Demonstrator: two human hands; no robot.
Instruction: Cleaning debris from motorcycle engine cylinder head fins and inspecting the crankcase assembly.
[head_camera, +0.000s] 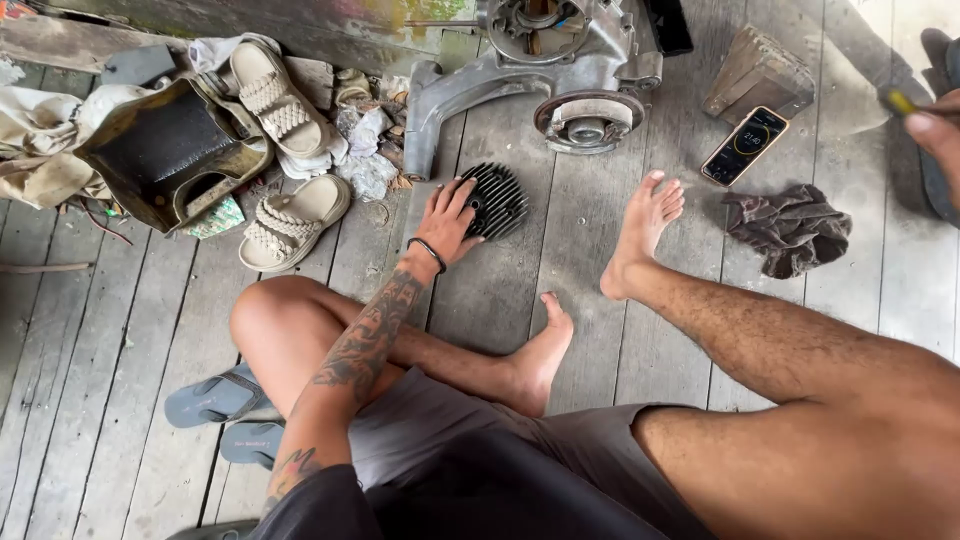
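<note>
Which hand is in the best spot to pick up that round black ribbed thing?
Left. The left hand already rests on the finned black part; the right hand is far off, apparently holding a yellow-tipped tool.

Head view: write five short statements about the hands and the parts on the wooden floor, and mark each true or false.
1. The left hand rests on the black finned metal part. True.
2. The phone lies face down with a dark screen. False: its screen faces up and is lit.
3. The right hand, at the frame's right edge, holds a yellow-tipped tool. True.
4. The dark rag is draped over the engine casing. False: it lies crumpled on the floor planks, apart from the casing.
5. Two beige woven sandals lie left of the finned part. True.
</note>
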